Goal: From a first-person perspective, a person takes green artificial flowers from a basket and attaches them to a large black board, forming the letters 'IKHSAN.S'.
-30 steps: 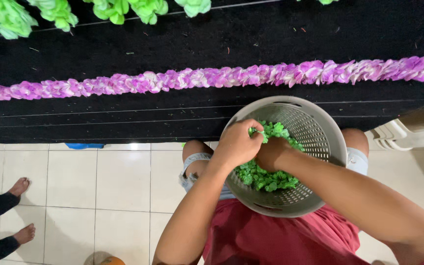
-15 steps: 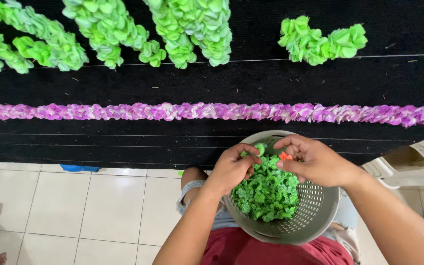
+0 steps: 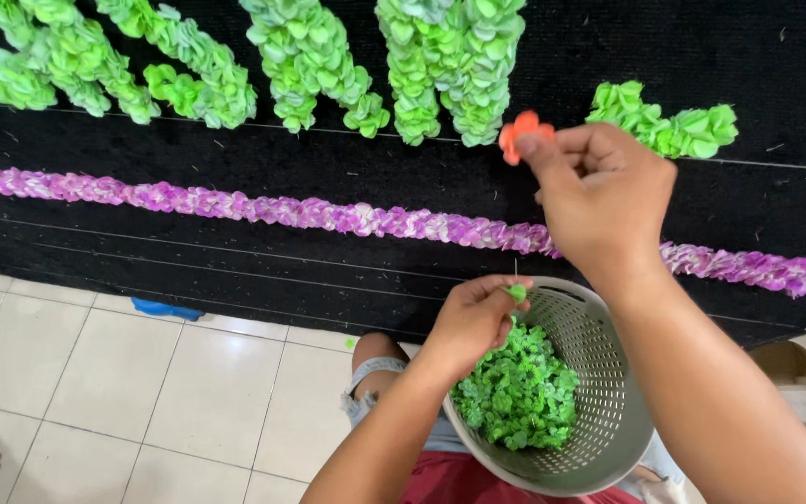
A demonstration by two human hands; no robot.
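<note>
Right hand [image 3: 599,201] pinches orange flower [image 3: 518,133]

The scene is seen from a single camera worn on the head, aimed steeply down and slightly forward. The right hand [image 3: 599,201] and left hand [image 3: 473,322] are caught at close range, with the basket [image 3: 599,411] on the lap below. The black board [image 3: 235,261] and tiled floor [image 3: 123,392] lie farther off. No second view is given.

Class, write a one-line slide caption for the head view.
Right hand lifts an orange paper flower towards green garlands; left hand pinches a green piece over the basket.
</note>
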